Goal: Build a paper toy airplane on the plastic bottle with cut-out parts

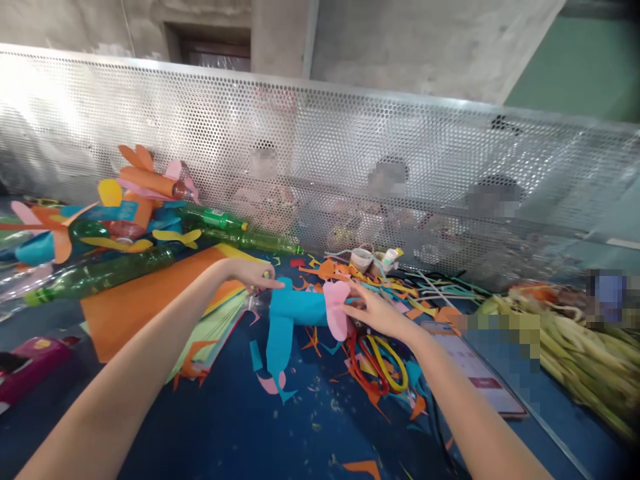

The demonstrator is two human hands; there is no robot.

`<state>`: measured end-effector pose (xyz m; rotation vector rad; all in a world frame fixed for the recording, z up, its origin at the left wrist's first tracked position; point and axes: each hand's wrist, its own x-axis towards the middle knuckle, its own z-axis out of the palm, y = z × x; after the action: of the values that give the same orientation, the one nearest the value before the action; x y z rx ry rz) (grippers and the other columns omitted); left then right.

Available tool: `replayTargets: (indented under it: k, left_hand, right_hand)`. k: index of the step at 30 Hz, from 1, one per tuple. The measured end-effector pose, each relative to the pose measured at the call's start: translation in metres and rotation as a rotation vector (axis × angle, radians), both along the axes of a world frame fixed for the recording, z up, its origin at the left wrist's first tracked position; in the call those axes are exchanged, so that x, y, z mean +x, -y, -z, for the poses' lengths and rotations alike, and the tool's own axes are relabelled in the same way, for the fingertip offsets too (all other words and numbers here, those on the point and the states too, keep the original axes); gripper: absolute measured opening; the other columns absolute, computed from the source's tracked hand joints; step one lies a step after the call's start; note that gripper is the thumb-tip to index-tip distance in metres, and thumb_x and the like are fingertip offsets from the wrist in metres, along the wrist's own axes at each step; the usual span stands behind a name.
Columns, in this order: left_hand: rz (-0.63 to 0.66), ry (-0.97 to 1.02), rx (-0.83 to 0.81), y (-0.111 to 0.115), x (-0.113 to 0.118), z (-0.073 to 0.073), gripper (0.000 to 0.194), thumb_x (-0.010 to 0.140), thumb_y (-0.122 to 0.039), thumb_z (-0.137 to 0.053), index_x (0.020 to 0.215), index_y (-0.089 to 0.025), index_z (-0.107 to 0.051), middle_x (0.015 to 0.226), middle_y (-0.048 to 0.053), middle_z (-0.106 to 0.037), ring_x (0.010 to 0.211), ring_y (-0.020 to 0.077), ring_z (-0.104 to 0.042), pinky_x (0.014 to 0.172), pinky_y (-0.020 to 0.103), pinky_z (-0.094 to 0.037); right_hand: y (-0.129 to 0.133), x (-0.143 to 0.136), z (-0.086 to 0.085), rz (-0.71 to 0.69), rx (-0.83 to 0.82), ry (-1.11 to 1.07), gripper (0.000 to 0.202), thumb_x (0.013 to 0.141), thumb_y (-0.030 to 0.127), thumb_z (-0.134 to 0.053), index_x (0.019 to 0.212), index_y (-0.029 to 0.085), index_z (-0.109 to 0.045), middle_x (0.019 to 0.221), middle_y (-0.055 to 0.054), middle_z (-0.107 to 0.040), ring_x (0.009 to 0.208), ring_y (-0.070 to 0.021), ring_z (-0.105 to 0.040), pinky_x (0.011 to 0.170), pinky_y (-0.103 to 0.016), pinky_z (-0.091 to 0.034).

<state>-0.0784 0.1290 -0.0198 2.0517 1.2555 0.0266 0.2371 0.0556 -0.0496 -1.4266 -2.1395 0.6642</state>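
A clear plastic bottle wrapped in blue paper (pixel 306 307) lies sideways over the blue table, shaped like a toy plane. One long blue paper wing (pixel 280 343) points toward me, and a pink paper tail piece (pixel 337 310) sits at the right end. My left hand (pixel 254 273) grips the neck end, fingers curled and one fingertip on the far blue wing. At the other end, my right hand (pixel 373 310) has its thumb and fingers at the pink piece. Part of that grip is hidden behind the paper.
Finished paper-and-bottle planes (pixel 145 193) and green bottles (pixel 105 273) pile up at left. Orange sheets (pixel 125 317), red-and-yellow-handled scissors (pixel 387 363), paper scraps, a phone (pixel 480 373) and pale husks (pixel 565 360) surround the work. A perforated metal panel (pixel 320 147) stands behind; people show through it.
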Motion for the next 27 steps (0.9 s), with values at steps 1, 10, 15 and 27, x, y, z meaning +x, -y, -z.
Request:
replayTargets:
  k: [1, 10, 15, 27]
  left_hand:
    - [-0.007, -0.003, 0.002, 0.001, 0.004, 0.001, 0.057, 0.062, -0.064, -0.057, 0.098, -0.020, -0.055, 0.077, 0.008, -0.069, 0.067, 0.0224, -0.064, 0.054, 0.027, -0.047]
    - [-0.004, 0.056, -0.049, 0.008, 0.017, 0.004, 0.070, 0.060, -0.043, -0.065, 0.122, -0.018, -0.043, 0.078, 0.007, -0.068, 0.057, 0.0205, -0.062, 0.049, 0.026, -0.045]
    - [0.044, 0.136, -0.169, 0.005, 0.000, -0.001, 0.072, 0.064, -0.037, -0.062, 0.131, -0.024, -0.038, 0.096, 0.009, -0.068, 0.070, 0.0202, -0.064, 0.054, 0.025, -0.047]
    - [0.243, 0.251, 0.071, -0.011, 0.002, 0.014, 0.103, 0.055, -0.034, -0.078, 0.141, -0.029, -0.022, 0.112, 0.010, -0.058, 0.093, 0.0261, -0.060, 0.075, 0.033, -0.047]
  right_hand:
    - [0.001, -0.001, -0.001, -0.004, -0.012, 0.019, 0.048, 0.081, 0.040, -0.057, 0.123, 0.019, -0.045, 0.119, -0.011, -0.058, 0.101, -0.0233, -0.062, 0.088, -0.040, -0.048]
    - [0.006, -0.006, -0.006, 0.000, -0.104, 0.078, 0.053, 0.080, 0.036, -0.059, 0.127, 0.017, -0.042, 0.115, -0.012, -0.060, 0.097, -0.0236, -0.063, 0.084, -0.039, -0.049]
    - [0.003, -0.001, -0.001, -0.018, -0.104, 0.079, 0.054, 0.079, 0.041, -0.058, 0.125, 0.017, -0.042, 0.119, -0.013, -0.057, 0.099, -0.0245, -0.062, 0.086, -0.040, -0.048]
    - [-0.009, 0.004, 0.009, -0.092, 0.007, -0.172, 0.062, 0.073, 0.027, -0.067, 0.128, 0.026, -0.039, 0.131, -0.009, -0.049, 0.106, -0.0228, -0.058, 0.087, -0.038, -0.050]
